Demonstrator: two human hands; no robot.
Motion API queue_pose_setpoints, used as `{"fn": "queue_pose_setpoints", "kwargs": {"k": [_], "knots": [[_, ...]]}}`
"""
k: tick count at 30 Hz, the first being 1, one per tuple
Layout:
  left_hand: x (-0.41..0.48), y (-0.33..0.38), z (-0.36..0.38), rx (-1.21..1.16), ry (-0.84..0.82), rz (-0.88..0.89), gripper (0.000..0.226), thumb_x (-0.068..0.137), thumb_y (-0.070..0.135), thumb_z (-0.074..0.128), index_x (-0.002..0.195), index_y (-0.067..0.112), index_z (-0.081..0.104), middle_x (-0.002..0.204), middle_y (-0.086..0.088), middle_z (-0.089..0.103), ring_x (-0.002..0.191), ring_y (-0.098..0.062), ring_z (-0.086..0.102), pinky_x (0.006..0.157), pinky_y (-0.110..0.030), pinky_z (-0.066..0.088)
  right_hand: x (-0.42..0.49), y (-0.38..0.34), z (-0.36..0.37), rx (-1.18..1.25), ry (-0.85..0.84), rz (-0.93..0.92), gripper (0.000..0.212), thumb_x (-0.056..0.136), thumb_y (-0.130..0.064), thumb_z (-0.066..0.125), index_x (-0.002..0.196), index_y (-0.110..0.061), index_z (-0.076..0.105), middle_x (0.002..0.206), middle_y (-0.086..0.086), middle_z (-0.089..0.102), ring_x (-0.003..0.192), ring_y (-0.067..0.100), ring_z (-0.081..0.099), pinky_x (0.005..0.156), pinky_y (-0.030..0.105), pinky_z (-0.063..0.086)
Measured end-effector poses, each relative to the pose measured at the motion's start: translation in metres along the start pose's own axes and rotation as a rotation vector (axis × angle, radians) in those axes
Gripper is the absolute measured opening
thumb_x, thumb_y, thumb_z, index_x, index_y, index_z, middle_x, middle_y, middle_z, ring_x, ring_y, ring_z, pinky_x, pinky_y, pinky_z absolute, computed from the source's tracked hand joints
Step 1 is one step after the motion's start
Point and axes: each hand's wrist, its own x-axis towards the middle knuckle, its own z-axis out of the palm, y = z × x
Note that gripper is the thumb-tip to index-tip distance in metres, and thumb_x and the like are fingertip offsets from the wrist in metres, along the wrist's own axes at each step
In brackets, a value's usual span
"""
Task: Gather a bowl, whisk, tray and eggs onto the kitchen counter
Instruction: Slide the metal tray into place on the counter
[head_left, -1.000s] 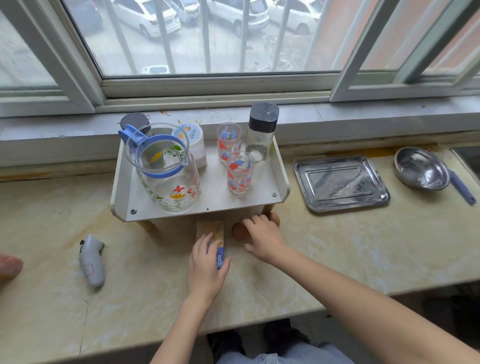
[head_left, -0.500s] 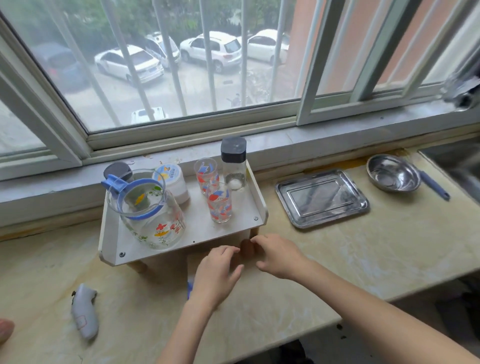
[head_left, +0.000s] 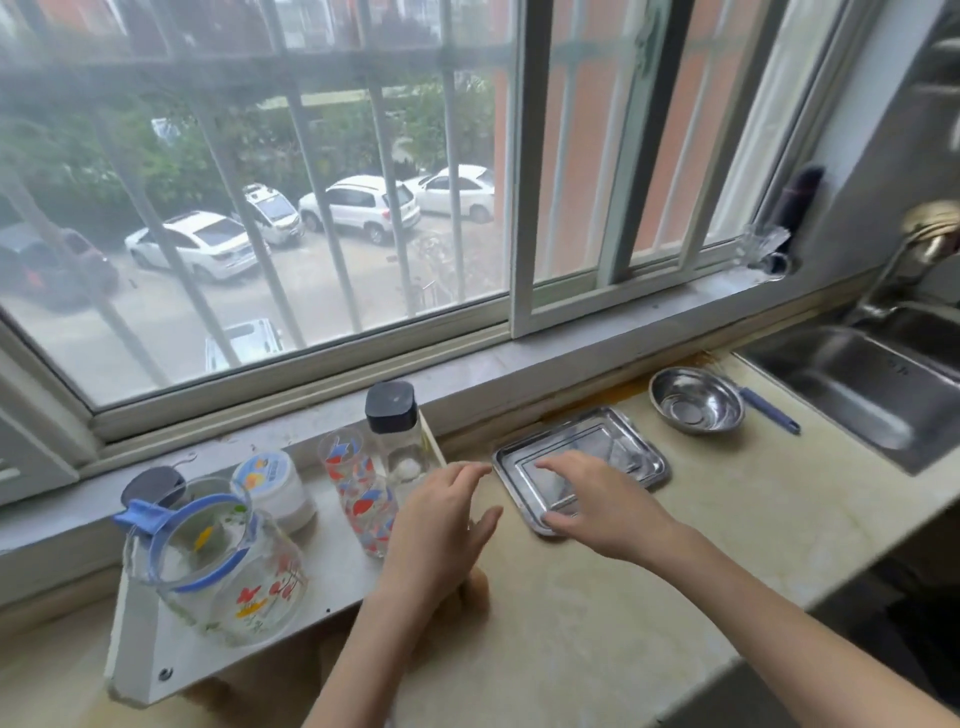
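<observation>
Steel tray (head_left: 644, 457) and bowl (head_left: 696, 400) wait on the desk (head_left: 727, 545); both hands, left (head_left: 441, 525) and right (head_left: 597, 499), have lifted away from the shelf, spread and empty, eggs uncollected.

A flat, rectangular steel tray (head_left: 623, 452) lies on my desk (head_left: 701, 545) near its back edge, below the window sill. Just beside it, toward the sink end, a small round steel bowl (head_left: 696, 400) sits upright and empty. A blue whisk handle (head_left: 769, 410) pokes out from behind the bowl, lying on the desk.
</observation>
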Motion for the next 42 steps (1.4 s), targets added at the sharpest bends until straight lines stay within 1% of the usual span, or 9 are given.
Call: {"fn": "queue_pose_setpoints", "kwargs": {"k": [5,9,12,17,24,26,30,34,42], "knots": [[0.048,0.029,-0.017,0.046,0.052,0.111,0.046,0.086,0.039,0.063,0.128,0.025,0.055,0.125,0.008,0.061,0.112,-0.013,0.058,0.090,-0.026,0.049,-0.004,0.016,-0.049,-0.022,0.121,0.025,0.061,0.084,-0.040,0.062,0.141,-0.030,0.041,0.139,-0.010,0.047,0.128,0.009,0.044,0.103,0.023,0.038],[0.078,0.045,-0.026,0.062,0.085,0.157,0.048,0.085,0.040,0.063,0.129,0.025,0.054,0.126,0.007,0.060,0.113,-0.016,0.056,0.090,-0.030,0.047,-0.012,0.027,-0.084,-0.011,0.234,0.067,0.059,0.084,-0.039,0.063,0.139,-0.031,0.042,0.135,-0.010,0.049,0.123,0.010,0.048,0.099,0.028,0.045],[0.095,0.056,-0.026,0.061,0.090,0.183,0.048,0.085,0.040,0.063,0.129,0.023,0.054,0.127,0.006,0.059,0.114,-0.017,0.056,0.089,-0.031,0.046,-0.017,0.041,-0.103,-0.013,0.318,0.120,0.058,0.084,-0.038,0.063,0.138,-0.030,0.043,0.134,-0.009,0.050,0.124,0.011,0.048,0.100,0.030,0.044],[0.109,0.063,-0.009,0.055,0.076,0.177,0.047,0.086,0.042,0.061,0.129,0.025,0.054,0.128,0.009,0.058,0.117,-0.014,0.054,0.091,-0.028,0.045,-0.022,0.068,-0.116,0.004,0.347,0.187,0.058,0.085,-0.037,0.064,0.139,-0.029,0.044,0.136,-0.010,0.048,0.126,0.010,0.046,0.099,0.027,0.042],[0.125,0.066,0.033,0.061,0.038,0.047,0.046,0.085,0.042,0.063,0.128,0.026,0.055,0.127,0.010,0.059,0.115,-0.014,0.055,0.089,-0.028,0.045,0.003,0.132,-0.111,0.070,0.287,0.207,0.056,0.085,-0.035,0.064,0.137,-0.030,0.045,0.137,-0.011,0.048,0.125,0.010,0.046,0.099,0.025,0.040],[0.134,0.064,0.048,0.060,0.018,-0.020,0.045,0.086,0.043,0.061,0.128,0.027,0.054,0.128,0.010,0.058,0.116,-0.013,0.054,0.090,-0.028,0.044,0.016,0.155,-0.108,0.083,0.251,0.208,0.055,0.085,-0.035,0.064,0.137,-0.030,0.046,0.137,-0.010,0.048,0.124,0.011,0.047,0.096,0.024,0.039],[0.150,0.058,0.083,0.051,0.006,-0.172,0.044,0.086,0.042,0.061,0.127,0.025,0.055,0.126,0.008,0.059,0.116,-0.016,0.054,0.088,-0.031,0.046,0.051,0.204,-0.094,0.137,0.166,0.223,0.054,0.084,-0.034,0.066,0.134,-0.028,0.048,0.135,-0.006,0.050,0.119,0.015,0.051,0.097,0.030,0.043],[0.157,0.051,0.119,0.060,-0.025,-0.334,0.046,0.087,0.043,0.059,0.129,0.024,0.053,0.128,0.008,0.057,0.118,-0.016,0.052,0.087,-0.031,0.045,0.087,0.248,-0.070,0.190,0.071,0.232,0.054,0.084,-0.031,0.066,0.134,-0.024,0.049,0.133,-0.003,0.053,0.119,0.015,0.052,0.095,0.027,0.041],[0.159,0.028,0.172,0.045,-0.086,-0.575,0.043,0.088,0.042,0.057,0.127,0.023,0.054,0.129,0.008,0.055,0.119,-0.014,0.051,0.087,-0.031,0.046,0.138,0.296,-0.020,0.220,-0.096,0.246,0.057,0.081,-0.030,0.068,0.134,-0.019,0.050,0.133,0.003,0.054,0.119,0.020,0.054,0.101,0.035,0.045]]}}
